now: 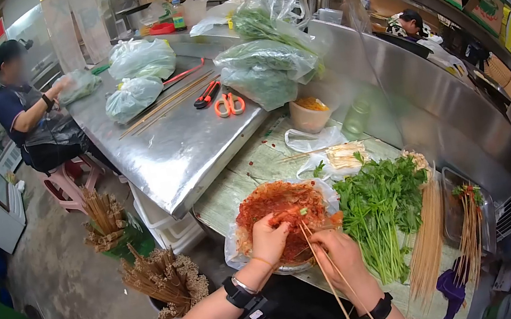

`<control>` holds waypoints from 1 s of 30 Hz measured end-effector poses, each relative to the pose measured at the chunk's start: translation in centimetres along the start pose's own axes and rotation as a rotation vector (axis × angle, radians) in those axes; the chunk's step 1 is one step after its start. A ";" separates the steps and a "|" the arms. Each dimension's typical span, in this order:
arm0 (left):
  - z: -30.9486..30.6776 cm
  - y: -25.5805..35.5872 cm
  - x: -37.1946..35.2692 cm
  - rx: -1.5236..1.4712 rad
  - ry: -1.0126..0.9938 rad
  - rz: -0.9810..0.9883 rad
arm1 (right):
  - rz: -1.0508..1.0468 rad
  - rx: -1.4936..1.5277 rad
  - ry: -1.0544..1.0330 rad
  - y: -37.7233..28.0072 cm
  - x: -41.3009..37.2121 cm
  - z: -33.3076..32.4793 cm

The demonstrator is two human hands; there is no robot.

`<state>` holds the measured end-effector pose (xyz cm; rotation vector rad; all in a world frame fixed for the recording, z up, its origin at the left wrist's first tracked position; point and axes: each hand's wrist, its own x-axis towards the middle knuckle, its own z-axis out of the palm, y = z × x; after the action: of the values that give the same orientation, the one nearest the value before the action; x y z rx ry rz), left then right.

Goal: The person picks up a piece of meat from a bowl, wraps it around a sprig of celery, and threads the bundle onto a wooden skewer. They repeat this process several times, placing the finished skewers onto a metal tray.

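My left hand is over a bowl of red, chili-coated food, its fingers pinched on a red sauce-coated piece. A small green bit shows just beside that piece. My right hand grips two thin bamboo skewers, whose tips reach up to the food at my left fingertips. The skewers' lower ends run down past my right wrist. Clear plastic lines the bowl's rim. Right of the bowl lies a heap of leafy green herbs, close to my right hand.
Bare bamboo skewers lie right of the herbs, near a metal tray with filled skewers. Orange scissors and bagged greens rest on the steel table. Skewer bundles stand at left. A person sits across.
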<state>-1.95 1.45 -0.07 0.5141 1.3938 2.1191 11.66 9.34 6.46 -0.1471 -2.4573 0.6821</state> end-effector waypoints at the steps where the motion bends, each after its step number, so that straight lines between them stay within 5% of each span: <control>1: 0.0 0.2 0.1 -0.155 0.027 -0.014 | 0.002 0.000 0.002 -0.6 -0.2 -0.4; 5: -0.8 -0.8 1.4 -0.313 0.146 0.035 | -0.045 0.234 0.007 -1.0 -1.3 -1.9; 10: -0.7 0.2 1.5 -0.219 0.096 0.040 | 0.570 0.873 0.365 0.6 -4.0 -3.5; 15: 0.0 1.1 0.7 -0.091 0.010 0.039 | 0.615 1.084 0.338 1.6 -6.5 -5.2; 21: 0.5 1.6 0.0 -0.087 -0.117 0.106 | 0.519 0.866 1.004 7.7 -12.2 -13.8; 24: -0.8 0.6 0.2 0.150 -0.113 0.172 | 0.450 0.857 1.169 12.7 -14.6 -20.6; 30: -0.3 0.6 -0.1 0.139 -0.062 0.126 | 0.567 0.778 1.431 24.3 -17.8 -26.9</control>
<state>-2.18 1.01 0.32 0.7336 1.5159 2.0939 40.35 37.66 4.15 -0.7231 -0.6965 1.1466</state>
